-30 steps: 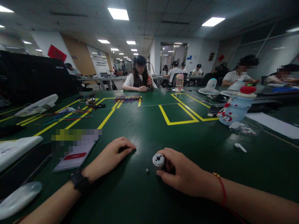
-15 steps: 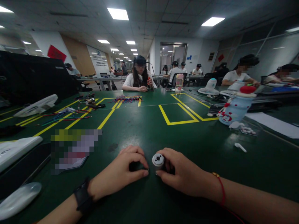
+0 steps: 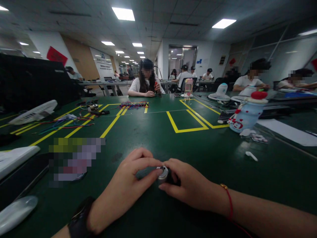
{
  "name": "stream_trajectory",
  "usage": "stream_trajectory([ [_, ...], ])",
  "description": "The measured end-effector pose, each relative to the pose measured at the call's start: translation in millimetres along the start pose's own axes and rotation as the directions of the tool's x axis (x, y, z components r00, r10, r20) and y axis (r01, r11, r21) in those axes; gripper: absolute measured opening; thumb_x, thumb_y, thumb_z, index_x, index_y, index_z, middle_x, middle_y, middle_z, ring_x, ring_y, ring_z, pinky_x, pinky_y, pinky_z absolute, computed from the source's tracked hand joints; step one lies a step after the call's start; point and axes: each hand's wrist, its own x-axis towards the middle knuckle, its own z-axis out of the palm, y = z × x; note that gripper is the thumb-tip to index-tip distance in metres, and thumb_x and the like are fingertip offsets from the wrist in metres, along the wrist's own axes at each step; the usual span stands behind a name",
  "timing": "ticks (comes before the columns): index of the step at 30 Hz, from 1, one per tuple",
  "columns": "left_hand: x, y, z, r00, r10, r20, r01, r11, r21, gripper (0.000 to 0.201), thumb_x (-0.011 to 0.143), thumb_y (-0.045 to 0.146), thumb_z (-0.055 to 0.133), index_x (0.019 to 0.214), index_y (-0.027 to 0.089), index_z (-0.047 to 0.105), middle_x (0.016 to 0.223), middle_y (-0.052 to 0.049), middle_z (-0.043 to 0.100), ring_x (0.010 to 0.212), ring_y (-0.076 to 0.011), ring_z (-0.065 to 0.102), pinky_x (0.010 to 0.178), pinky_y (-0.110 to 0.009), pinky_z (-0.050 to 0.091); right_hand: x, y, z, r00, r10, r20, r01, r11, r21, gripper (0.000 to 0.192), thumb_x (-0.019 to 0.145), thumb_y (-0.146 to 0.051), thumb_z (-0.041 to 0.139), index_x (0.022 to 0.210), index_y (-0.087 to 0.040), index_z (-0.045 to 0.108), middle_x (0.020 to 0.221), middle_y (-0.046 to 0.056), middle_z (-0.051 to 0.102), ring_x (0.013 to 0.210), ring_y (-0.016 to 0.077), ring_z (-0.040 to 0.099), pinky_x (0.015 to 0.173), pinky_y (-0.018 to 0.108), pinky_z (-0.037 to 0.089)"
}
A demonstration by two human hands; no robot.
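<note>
Now your right hand (image 3: pixel 188 188) grips the motor (image 3: pixel 163 173) on the surface (image 3: pixel 198 145); your left hand (image 3: pixel 126 188) pinches its front end.

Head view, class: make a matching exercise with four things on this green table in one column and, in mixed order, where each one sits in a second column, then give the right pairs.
Things:
1. small round motor part
2. snowman-shaped bottle
3. bundle of coloured wires
4. white fan grille

Places:
A. far side of the table, in front of the seated person
B. far left of the table
C. between the left hand and the right hand
D. right side, beside the yellow tape rectangle

Pairs: 1-C, 2-D, 3-A, 4-B
</note>
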Motion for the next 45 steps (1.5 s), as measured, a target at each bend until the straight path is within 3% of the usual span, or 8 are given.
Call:
stream_trajectory([
  [6, -2.5, -1.0, -1.6, 1.0, 0.001, 0.018, -0.001, 1.0, -0.016, 0.017, 0.089, 0.026, 0.056, 0.1, 0.03, 0.069, 0.093, -0.001, 0.057, 0.086, -0.0173, 0.055, 0.075, -0.029, 0.046, 0.5, -1.1, -1.3, 1.0, 0.005, 0.004, -0.005, 1.0, 0.001, 0.021, 0.08, -0.027, 0.064, 0.098, -0.018, 0.056, 0.085, 0.001, 0.055, 0.068, 0.0123, 0.046, 0.059, 0.025, 0.035],
  [11, -0.7, -16.2, -9.3, 0.991, -0.129, -0.04, 0.125, 0.988, -0.087, 0.016, 0.089, 0.033, 0.054, 0.093, 0.026, 0.068, 0.093, 0.0, 0.061, 0.087, -0.0186, 0.056, 0.078, -0.029, 0.043, -0.1, -2.2, -2.3, 0.999, 0.034, 0.016, -0.034, 0.999, 0.0, 0.024, 0.079, -0.027, 0.066, 0.1, -0.018, 0.057, 0.087, 0.001, 0.056, 0.068, 0.012, 0.046, 0.059, 0.025, 0.035],
  [15, 3.9, -45.6, -18.6, 0.907, -0.422, -0.009, 0.408, 0.883, -0.232, 0.024, 0.085, 0.044, 0.058, 0.085, 0.023, 0.069, 0.077, 0.001, 0.063, 0.074, -0.0183, 0.055, 0.066, -0.026, 0.04, -1.2, -2.5, -3.6, 0.998, 0.059, 0.031, -0.059, 0.998, -0.002, 0.028, 0.081, -0.029, 0.065, 0.105, -0.019, 0.057, 0.089, 0.002, 0.057, 0.068, 0.0121, 0.047, 0.059, 0.026, 0.037],
  [21, 3.7, -71.9, -23.2, 0.861, -0.506, -0.042, 0.468, 0.823, -0.323, 0.037, 0.085, 0.051, 0.053, 0.097, 0.019, 0.067, 0.078, -0.001, 0.061, 0.067, -0.0157, 0.054, 0.059, -0.023, 0.04, -1.7, -4.1, -4.2, 0.996, 0.077, 0.04, -0.077, 0.997, 0.006, 0.028, 0.082, -0.031, 0.064, 0.106, -0.019, 0.057, 0.091, 0.003, 0.057, 0.07, 0.013, 0.049, 0.061, 0.027, 0.039],
  [33, 3.9, -59.3, -21.4, 0.887, -0.458, 0.053, 0.456, 0.853, -0.253, 0.032, 0.084, 0.049, 0.055, 0.093, 0.022, 0.068, 0.084, -0.001, 0.064, 0.077, -0.0197, 0.056, 0.067, -0.026, 0.041, -1.1, -2.4, -4.2, 0.998, 0.061, 0.035, -0.061, 0.998, -0.003, 0.029, 0.081, -0.03, 0.065, 0.106, -0.02, 0.056, 0.09, 0.001, 0.057, 0.07, 0.0126, 0.048, 0.061, 0.026, 0.038],
  [39, -3.4, -33.1, -14.4, 0.927, -0.163, 0.339, 0.186, 0.982, -0.036, 0.046, 0.071, 0.044, 0.076, 0.114, 0.035, 0.06, 0.115, 0.001, 0.059, 0.105, -0.0253, 0.051, 0.092, -0.039, 0.039, -0.6, -0.4, -1.9, 0.999, 0.037, 0.018, -0.037, 0.999, -0.011, 0.029, 0.08, -0.028, 0.065, 0.106, -0.02, 0.056, 0.088, 0.0, 0.056, 0.071, 0.0128, 0.048, 0.062, 0.026, 0.037],
  [42, -8.0, -21.4, -7.8, 0.935, -0.161, 0.315, 0.2, 0.975, -0.095, 0.066, 0.067, 0.043, 0.08, 0.125, 0.038, 0.048, 0.122, 0.0, 0.055, 0.109, -0.0255, 0.049, 0.094, -0.04, 0.039, -1.0, 0.1, -1.3, 1.0, 0.013, 0.011, -0.013, 1.0, -0.005, 0.03, 0.08, -0.026, 0.064, 0.108, -0.02, 0.055, 0.088, 0.0, 0.056, 0.071, 0.0126, 0.048, 0.063, 0.026, 0.038],
  [45, -7.8, -11.1, 1.0, 0.969, -0.138, 0.204, 0.179, 0.963, -0.202, 0.045, 0.08, 0.039, 0.069, 0.121, 0.036, 0.051, 0.117, 0.0, 0.057, 0.104, -0.0221, 0.053, 0.09, -0.036, 0.043, -1.1, 0.2, -1.1, 1.0, 0.001, 0.008, -0.001, 1.0, -0.001, 0.026, 0.081, -0.025, 0.063, 0.106, -0.019, 0.055, 0.087, 0.0, 0.056, 0.069, 0.0119, 0.047, 0.061, 0.025, 0.037],
])
